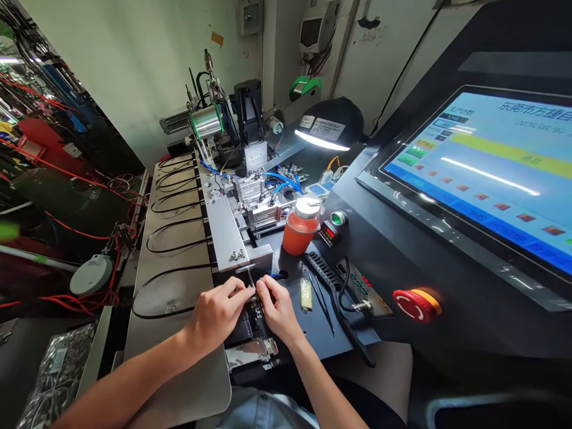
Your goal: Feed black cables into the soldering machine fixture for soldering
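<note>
My left hand [218, 311] is closed, its thumb and forefinger pinched together at the narrow metal track [258, 311] in front of the machine. Opposite it, my right hand [277, 307] pinches at the same spot, fingertips almost touching the left ones. Whatever small part lies between the fingers is too small to make out. A thin metal piece [251, 277] runs from the fingertips toward the machine's silver plate [227, 229]. Several black cables [172, 271] lie in loops over the flat metal table at the left, their ends running in under that plate.
An orange bottle [300, 229] with a white lid stands behind my right hand. Near it lie tweezers [322, 298], a black brush [333, 277] and a small yellow packet [306, 293]. A red emergency stop button [415, 305] and a touchscreen [487, 173] are at right; a lamp [333, 125] hangs above.
</note>
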Tool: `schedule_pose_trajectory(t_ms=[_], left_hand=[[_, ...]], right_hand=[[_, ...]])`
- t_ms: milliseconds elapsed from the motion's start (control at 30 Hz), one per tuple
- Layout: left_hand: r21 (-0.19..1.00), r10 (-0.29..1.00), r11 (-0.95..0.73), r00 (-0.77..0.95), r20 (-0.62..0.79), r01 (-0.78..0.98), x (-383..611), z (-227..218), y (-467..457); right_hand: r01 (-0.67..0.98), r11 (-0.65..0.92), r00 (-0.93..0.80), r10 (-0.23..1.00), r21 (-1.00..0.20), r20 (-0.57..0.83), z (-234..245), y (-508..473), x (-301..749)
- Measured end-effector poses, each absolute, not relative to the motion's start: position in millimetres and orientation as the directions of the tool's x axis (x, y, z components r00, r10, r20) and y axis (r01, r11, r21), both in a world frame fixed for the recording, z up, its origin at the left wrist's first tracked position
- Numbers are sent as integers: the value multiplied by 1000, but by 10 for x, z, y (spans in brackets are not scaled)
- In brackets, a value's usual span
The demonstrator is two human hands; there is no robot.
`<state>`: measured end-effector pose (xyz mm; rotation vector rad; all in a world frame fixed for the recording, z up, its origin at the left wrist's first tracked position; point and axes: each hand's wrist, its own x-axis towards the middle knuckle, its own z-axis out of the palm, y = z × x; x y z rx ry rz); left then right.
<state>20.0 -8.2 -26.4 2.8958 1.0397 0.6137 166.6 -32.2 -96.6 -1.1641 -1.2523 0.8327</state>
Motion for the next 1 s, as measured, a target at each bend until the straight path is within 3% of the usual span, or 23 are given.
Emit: schedule_pose_trajectory(t_ms=[100, 233, 567, 667, 833, 900, 1000], left_hand=[[-41, 488, -835, 772, 406, 549, 200, -241, -88], [-218, 315, -888, 881, 352, 405, 208, -205, -70], [-255, 259, -902, 910, 325, 348, 199, -223, -3], [-242, 346, -877, 896, 278, 414, 204, -196, -54], [19, 672, -740, 738, 64, 672, 102, -69, -77], [45, 729, -683, 684, -27, 729, 61, -32, -56], [41, 737, -674, 675, -43, 738, 35, -13, -35]], right_hand=[[89, 243, 178, 950, -966, 256, -976, -322, 1656], [54, 228, 193, 953, -972, 234, -989, -331, 1644], [91, 178, 195, 962, -980, 193, -1028, -310, 1640], [115, 176, 194, 961, -978, 196, -1018, -319, 1702], [374, 260, 173, 924, -890, 342, -916, -423, 1877], [476, 345, 106, 891, -809, 442, -876, -473, 1898], [553, 406, 45, 857, -727, 513, -846, -521, 1869]])
